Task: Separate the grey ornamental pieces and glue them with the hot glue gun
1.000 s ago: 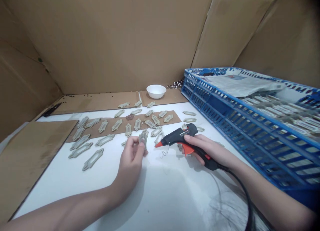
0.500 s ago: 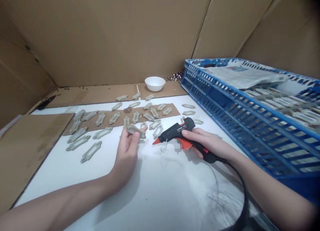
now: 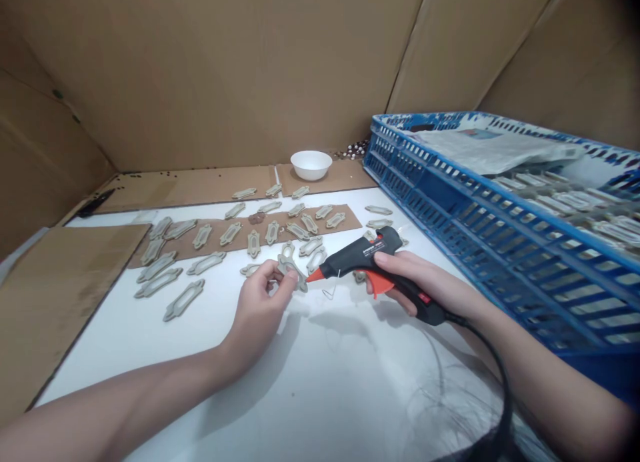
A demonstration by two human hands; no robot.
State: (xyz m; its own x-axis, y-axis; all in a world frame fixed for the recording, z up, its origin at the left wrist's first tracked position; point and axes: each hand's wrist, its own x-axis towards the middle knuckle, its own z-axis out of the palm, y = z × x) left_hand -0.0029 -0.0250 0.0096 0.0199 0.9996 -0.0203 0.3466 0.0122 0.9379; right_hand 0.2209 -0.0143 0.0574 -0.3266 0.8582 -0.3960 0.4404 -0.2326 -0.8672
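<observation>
Pinched between the thumb and fingers of my left hand is a small grey-beige frame-shaped piece, held tilted above the white table. My right hand is wrapped round the handle of a black hot glue gun. The gun's orange nozzle points left, at the right end of the held piece; whether they touch I cannot tell. Several similar frame pieces lie on the table and on a brown cardboard strip beyond my hands.
A blue plastic crate on the right holds rows of similar pieces and a plastic bag. A white bowl stands at the back, near small dark and white beads. Cardboard walls surround the table; the gun's cable trails at right.
My left hand has moved right and turned the frame piece, bringing its end to the nozzle. The glue gun has shifted slightly right.
</observation>
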